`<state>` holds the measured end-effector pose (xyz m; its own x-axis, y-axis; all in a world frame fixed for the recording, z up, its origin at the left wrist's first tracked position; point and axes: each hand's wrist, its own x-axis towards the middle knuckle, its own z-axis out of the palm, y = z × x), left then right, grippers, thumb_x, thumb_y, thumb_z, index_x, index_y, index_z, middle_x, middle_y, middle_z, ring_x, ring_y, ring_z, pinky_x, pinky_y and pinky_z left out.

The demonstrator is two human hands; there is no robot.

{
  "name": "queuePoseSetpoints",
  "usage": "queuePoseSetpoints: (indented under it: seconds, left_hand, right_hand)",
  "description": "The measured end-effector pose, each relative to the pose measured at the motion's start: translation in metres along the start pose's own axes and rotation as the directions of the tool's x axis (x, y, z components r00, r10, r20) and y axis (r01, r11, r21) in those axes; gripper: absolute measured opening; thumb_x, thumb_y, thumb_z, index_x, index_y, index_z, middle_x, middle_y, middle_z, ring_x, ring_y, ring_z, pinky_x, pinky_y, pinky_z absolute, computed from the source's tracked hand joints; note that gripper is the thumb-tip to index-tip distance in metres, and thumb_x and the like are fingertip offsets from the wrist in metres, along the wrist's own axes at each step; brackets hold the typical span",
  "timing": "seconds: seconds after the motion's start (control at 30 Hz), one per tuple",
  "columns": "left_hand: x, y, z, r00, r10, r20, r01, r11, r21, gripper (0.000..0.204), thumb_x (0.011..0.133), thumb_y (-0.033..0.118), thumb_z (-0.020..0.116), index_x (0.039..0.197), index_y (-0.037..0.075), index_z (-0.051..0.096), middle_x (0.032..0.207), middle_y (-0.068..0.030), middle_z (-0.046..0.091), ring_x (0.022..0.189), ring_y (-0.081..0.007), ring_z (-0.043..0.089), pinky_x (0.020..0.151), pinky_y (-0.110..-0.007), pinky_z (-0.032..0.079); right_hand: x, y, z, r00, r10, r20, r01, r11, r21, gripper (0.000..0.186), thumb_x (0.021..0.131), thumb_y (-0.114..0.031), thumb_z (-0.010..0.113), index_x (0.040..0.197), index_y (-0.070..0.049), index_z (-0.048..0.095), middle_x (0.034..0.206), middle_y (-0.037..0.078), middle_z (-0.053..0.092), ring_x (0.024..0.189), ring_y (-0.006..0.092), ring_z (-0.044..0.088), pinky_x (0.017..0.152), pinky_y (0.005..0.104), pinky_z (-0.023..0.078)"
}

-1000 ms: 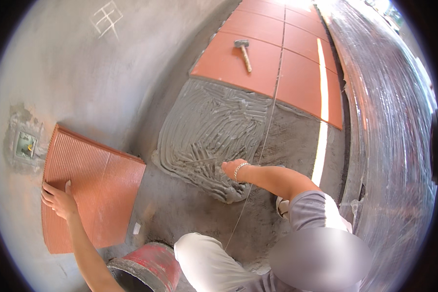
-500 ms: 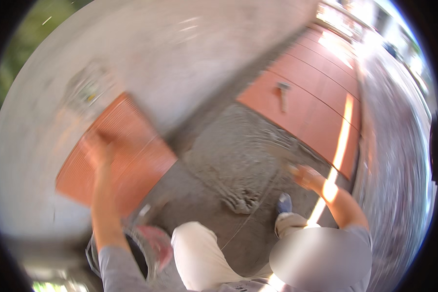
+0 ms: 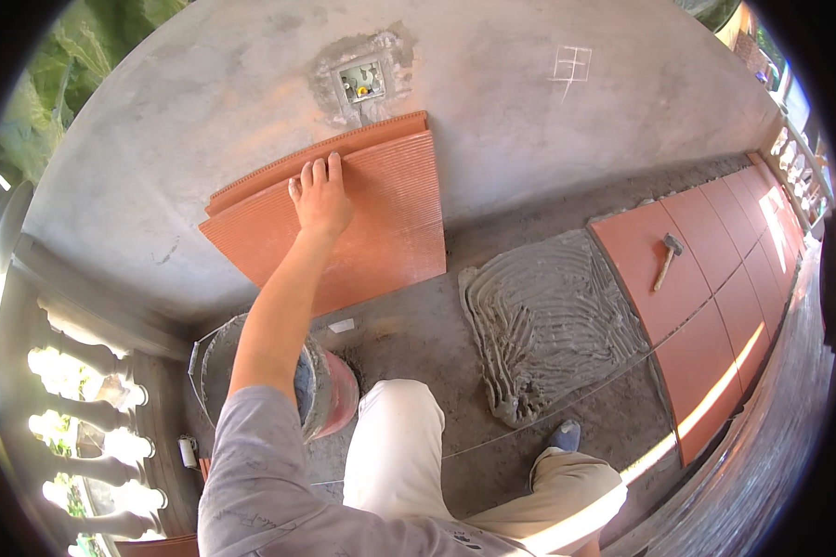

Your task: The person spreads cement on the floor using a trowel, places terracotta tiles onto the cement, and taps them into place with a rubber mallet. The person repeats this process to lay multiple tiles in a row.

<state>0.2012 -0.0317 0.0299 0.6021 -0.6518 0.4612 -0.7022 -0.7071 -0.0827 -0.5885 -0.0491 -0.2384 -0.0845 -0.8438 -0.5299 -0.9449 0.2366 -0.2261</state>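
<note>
My left hand [image 3: 322, 202] grips the top edge of a terracotta floor tile [image 3: 390, 218], its fingers hooked over the rim. The tile's ribbed underside faces me. Behind it, at least one more terracotta tile [image 3: 279, 165] leans on the wall, showing a strip above the front one. My right hand is out of view. To the right of the tiles, a rectangular bed of grey mortar [image 3: 557, 306], combed into ridges, lies on the floor against the laid tiles [image 3: 655, 288]. A hammer [image 3: 667, 262] with a wooden handle rests on one of them.
A mortar-smeared bucket [image 3: 333, 395] stands below my left forearm. A string line [image 3: 492, 440] crosses the floor by my shoe [image 3: 565, 434]. Plastic-wrapped material [image 3: 762, 464] borders the right side; a balustrade [image 3: 84, 418] stands at left. An open electrical box [image 3: 360, 82] is set in the wall.
My view has swung left and steadied. My left hand has moved from the tile's face to its top edge, now curled over it. My right hand has left the view.
</note>
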Motion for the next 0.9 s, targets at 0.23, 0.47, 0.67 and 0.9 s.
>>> queuePoseSetpoints:
  seconds: [0.23,0.47,0.67,0.9]
  left_hand:
    - [0.006,-0.063,-0.051,0.923,-0.002,0.385,0.013,1.000,-0.026,0.072,0.072,0.039,0.082,0.132,0.010,0.054,0.122,-0.0151,0.066,0.111,-0.0325,0.064,0.092,-0.046,0.052]
    - [-0.019,-0.070,-0.060,0.935,0.142,0.325,-0.085,0.979,-0.184,0.046,0.062,0.032,0.086,0.093,0.001,0.072,0.086,-0.0209,0.071,0.083,-0.0385,0.069,0.074,-0.046,0.053]
    - [-0.027,-0.054,-0.064,0.958,0.168,0.234,-0.125,0.974,-0.188,0.046,0.062,0.029,0.087,0.095,0.000,0.072,0.084,-0.0221,0.070,0.081,-0.0377,0.069,0.071,-0.045,0.053]
    - [0.001,0.028,-0.110,0.924,0.296,0.241,-0.253,0.948,-0.194,0.043,0.064,0.027,0.087,0.096,0.004,0.071,0.083,-0.0201,0.070,0.079,-0.0378,0.067,0.068,-0.046,0.052]
  right_hand:
    - [0.010,0.022,0.020,0.998,-0.064,0.003,0.064,0.997,0.046,0.029,0.084,-0.027,0.064,0.083,0.003,0.063,0.073,0.022,0.064,0.070,0.0380,0.065,0.064,0.0458,0.051]
    - [0.003,0.014,0.016,0.993,-0.108,-0.048,0.112,0.990,0.081,0.030,0.081,-0.026,0.067,0.080,0.005,0.064,0.074,0.025,0.065,0.073,0.0409,0.066,0.068,0.0469,0.052]
    - [0.006,0.023,0.028,0.983,-0.185,0.007,0.182,0.973,0.139,0.031,0.083,-0.026,0.066,0.085,0.006,0.065,0.076,0.026,0.067,0.076,0.0404,0.068,0.070,0.0452,0.054]
    - [-0.021,-0.050,-0.045,0.971,-0.233,0.050,0.204,0.922,0.329,0.044,0.089,-0.041,0.066,0.099,0.002,0.067,0.101,0.022,0.069,0.096,0.0350,0.066,0.084,0.0409,0.052]
